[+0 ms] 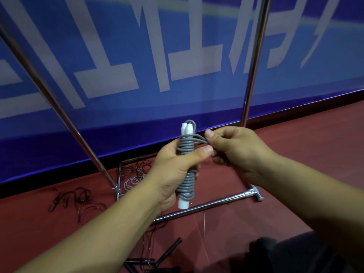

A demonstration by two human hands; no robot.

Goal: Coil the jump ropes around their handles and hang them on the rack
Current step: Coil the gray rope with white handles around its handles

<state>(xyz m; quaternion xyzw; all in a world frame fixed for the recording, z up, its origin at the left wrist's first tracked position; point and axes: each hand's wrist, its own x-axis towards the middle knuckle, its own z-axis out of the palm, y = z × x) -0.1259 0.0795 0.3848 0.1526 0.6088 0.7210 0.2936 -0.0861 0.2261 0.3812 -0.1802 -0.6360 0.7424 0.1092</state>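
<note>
Grey jump rope [186, 166], coiled round its white handles [186, 128], sits gripped in the left hand [173, 170] while right-hand fingers [211, 137] pinch its loose end beside the top, which could unwind if tension slackens.

Looks like a sports hall: red court-type floor [295, 144], big blue banner [118, 46] with white lettering along the wall, chrome rack [254, 62], loose jump ropes [74, 200] lying about.
</note>
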